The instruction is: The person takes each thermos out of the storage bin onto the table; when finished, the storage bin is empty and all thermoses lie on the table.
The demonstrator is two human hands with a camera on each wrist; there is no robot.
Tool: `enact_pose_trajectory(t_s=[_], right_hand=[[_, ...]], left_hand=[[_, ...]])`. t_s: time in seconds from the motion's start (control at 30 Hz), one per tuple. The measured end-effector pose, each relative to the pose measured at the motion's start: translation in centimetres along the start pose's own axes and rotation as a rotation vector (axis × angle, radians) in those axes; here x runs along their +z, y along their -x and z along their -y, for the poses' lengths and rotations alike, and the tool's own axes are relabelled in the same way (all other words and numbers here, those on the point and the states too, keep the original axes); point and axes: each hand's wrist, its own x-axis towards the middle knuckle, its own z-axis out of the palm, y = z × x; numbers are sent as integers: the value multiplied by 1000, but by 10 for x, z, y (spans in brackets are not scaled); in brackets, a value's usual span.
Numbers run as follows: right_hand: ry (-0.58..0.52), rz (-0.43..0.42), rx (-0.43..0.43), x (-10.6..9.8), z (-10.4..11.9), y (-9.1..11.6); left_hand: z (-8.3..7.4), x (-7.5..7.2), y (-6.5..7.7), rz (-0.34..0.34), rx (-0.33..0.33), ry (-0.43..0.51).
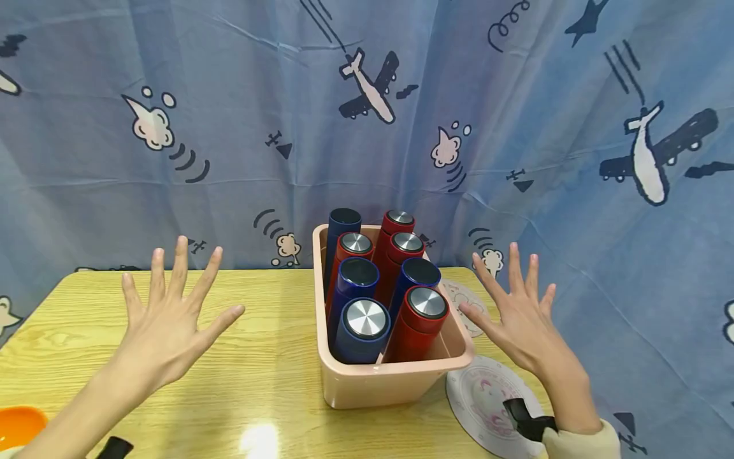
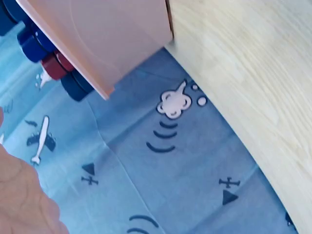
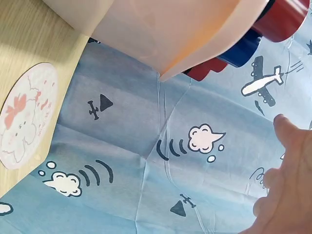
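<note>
My left hand hovers left of a pink plastic bin, fingers spread and straight, touching nothing. On the bin's other side my right hand is held up the same way, also holding nothing. Several thermos bottles stand in the bin in two rows. Among them are a blue bottle with a silver lid and a red bottle at the front, and a dark blue bottle at the back. Both wrist views show part of each hand, away from the bin wall.
The bin stands on a yellow wood-grain table. A round patterned mat lies right of it, with another round mat behind. An orange object sits at the lower left. A blue printed curtain hangs behind the table.
</note>
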Motion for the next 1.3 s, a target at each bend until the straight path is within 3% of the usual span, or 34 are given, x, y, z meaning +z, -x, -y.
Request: enact_pose_trajectory(t_s=[0.2,0.37,0.63,0.8,0.93,1.13,1.3], right_hand=[[-47,8,-29,3,1,15],[-143,49,-38,6,2,27],[-326,52,-88,23,-8,42],[-390,11,-160,31,-13,45],[-385,-32,-246,34,-14,43],[-351,-54,-349,34,-17,40],[-337,-40,-397,33,-20,35]], left_hand=[[-14,1,11,92,47,87],[-27,0,17,167,109,225],[-52,2,18,160,205,528],[-64,12,12,153,203,762],[-71,20,5,187,174,937],[-79,34,-6,251,176,1059],[-84,42,-14,265,153,1088]])
